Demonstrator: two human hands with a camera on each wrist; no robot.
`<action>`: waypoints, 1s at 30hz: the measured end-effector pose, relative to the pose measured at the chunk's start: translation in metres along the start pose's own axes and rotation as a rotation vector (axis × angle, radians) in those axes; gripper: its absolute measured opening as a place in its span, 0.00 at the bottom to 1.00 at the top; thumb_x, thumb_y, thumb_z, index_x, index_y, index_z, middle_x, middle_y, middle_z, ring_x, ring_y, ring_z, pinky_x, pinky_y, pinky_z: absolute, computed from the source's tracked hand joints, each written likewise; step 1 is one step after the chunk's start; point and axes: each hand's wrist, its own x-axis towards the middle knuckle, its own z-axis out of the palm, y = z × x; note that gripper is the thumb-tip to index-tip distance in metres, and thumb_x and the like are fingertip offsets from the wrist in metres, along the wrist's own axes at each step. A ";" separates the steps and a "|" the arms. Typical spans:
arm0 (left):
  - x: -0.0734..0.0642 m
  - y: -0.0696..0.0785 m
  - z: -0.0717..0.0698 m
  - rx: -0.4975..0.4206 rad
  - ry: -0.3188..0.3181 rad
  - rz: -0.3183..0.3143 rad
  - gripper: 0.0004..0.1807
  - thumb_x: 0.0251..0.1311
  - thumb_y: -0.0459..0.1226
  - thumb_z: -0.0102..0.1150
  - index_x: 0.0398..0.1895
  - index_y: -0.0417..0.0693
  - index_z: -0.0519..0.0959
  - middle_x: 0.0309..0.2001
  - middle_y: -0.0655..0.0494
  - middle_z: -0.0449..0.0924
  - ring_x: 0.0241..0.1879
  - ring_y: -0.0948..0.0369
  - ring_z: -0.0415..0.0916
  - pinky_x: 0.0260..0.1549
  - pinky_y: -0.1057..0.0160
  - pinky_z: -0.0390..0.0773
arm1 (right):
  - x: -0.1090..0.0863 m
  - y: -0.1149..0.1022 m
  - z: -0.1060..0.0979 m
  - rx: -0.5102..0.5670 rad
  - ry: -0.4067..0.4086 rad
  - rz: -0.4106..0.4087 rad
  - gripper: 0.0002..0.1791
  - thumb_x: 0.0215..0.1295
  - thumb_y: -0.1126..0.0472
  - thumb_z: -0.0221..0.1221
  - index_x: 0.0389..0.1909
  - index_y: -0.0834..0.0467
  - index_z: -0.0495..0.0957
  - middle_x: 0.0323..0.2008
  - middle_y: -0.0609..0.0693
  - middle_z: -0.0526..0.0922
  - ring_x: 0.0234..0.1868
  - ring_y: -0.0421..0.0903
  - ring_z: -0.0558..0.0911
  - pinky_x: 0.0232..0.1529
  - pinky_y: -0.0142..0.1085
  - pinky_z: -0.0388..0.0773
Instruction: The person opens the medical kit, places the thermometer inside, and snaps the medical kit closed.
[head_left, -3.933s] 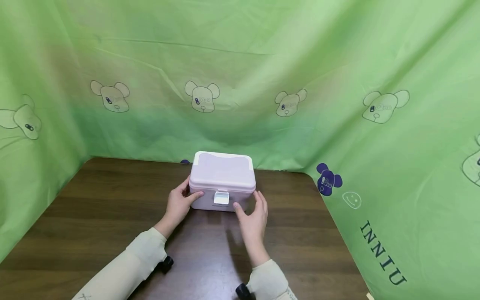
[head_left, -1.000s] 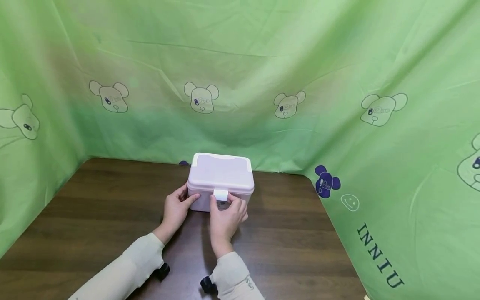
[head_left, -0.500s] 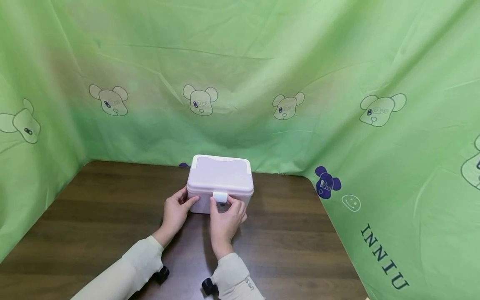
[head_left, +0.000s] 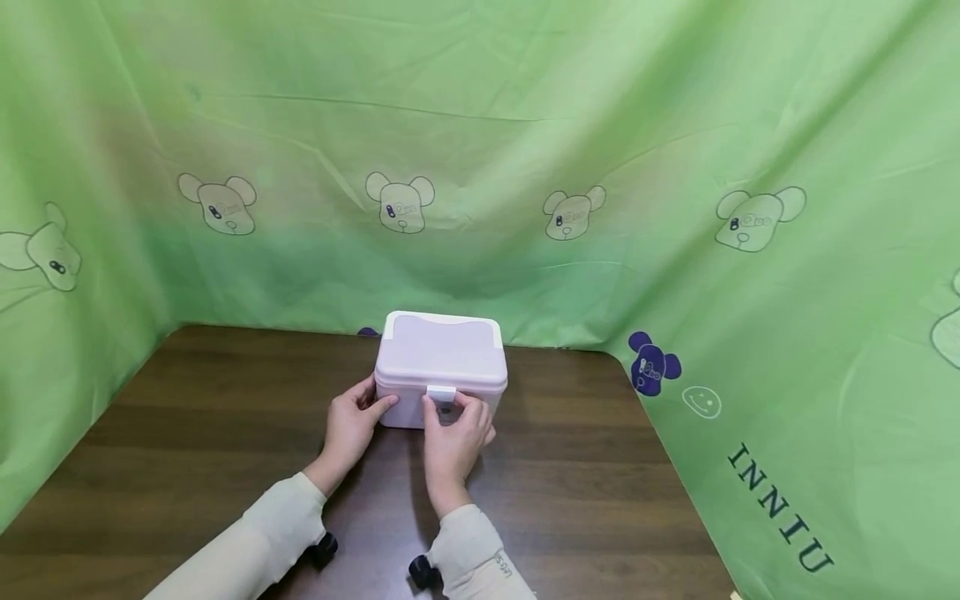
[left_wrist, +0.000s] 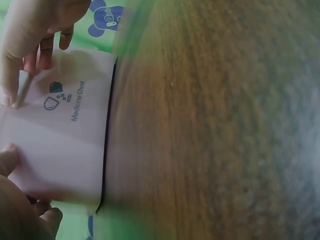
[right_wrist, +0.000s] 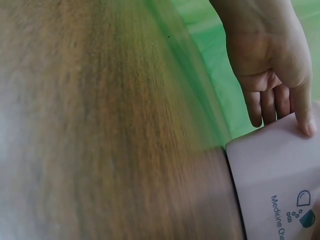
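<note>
A pale pink medicine box (head_left: 442,350) with a lilac lid panel stands upright on the brown wooden table, its lid down. My left hand (head_left: 351,423) grips its left front corner, thumb on the front face and fingers round the side. At the middle of the front, my right hand (head_left: 453,446) pinches the white latch (head_left: 441,392) between thumb and forefinger; the latch juts outward from the box. "Medicine Chest" and a capsule print (left_wrist: 56,96) show on the front in the left wrist view. What the box contains is hidden.
The wooden table (head_left: 225,450) extends to both sides of the box and toward the person. A green curtain (head_left: 480,125) with bear-head prints hangs close behind the box and along both sides of the table.
My right hand has left the box's right side and taken hold of the front latch. Over the last half second the latch has tilted further up; the left hand keeps its grip.
</note>
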 end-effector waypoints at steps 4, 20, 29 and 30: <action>0.002 0.001 -0.002 0.000 -0.033 -0.006 0.32 0.58 0.39 0.76 0.65 0.37 0.78 0.62 0.42 0.80 0.63 0.51 0.78 0.61 0.52 0.79 | 0.003 0.003 -0.006 0.022 -0.018 -0.016 0.25 0.47 0.54 0.81 0.42 0.57 0.79 0.40 0.52 0.80 0.46 0.53 0.78 0.54 0.47 0.64; 0.006 0.009 -0.046 0.189 -0.207 0.003 0.24 0.65 0.39 0.70 0.62 0.40 0.81 0.57 0.44 0.85 0.57 0.50 0.82 0.54 0.55 0.84 | 0.047 0.018 -0.055 0.280 -0.481 -0.016 0.12 0.59 0.64 0.74 0.43 0.56 0.86 0.40 0.49 0.87 0.41 0.48 0.85 0.44 0.45 0.84; -0.002 0.016 -0.065 0.284 -0.320 0.040 0.18 0.67 0.40 0.68 0.57 0.44 0.84 0.53 0.50 0.87 0.51 0.56 0.83 0.46 0.64 0.83 | 0.072 0.033 -0.080 0.153 -0.737 -0.116 0.12 0.62 0.63 0.71 0.46 0.58 0.86 0.43 0.48 0.85 0.44 0.50 0.84 0.45 0.43 0.84; -0.002 0.017 -0.067 0.296 -0.335 0.045 0.18 0.67 0.41 0.68 0.57 0.44 0.84 0.53 0.51 0.87 0.51 0.56 0.83 0.46 0.64 0.83 | 0.074 0.035 -0.083 0.132 -0.758 -0.142 0.13 0.62 0.63 0.71 0.47 0.59 0.86 0.43 0.48 0.85 0.45 0.51 0.84 0.46 0.44 0.83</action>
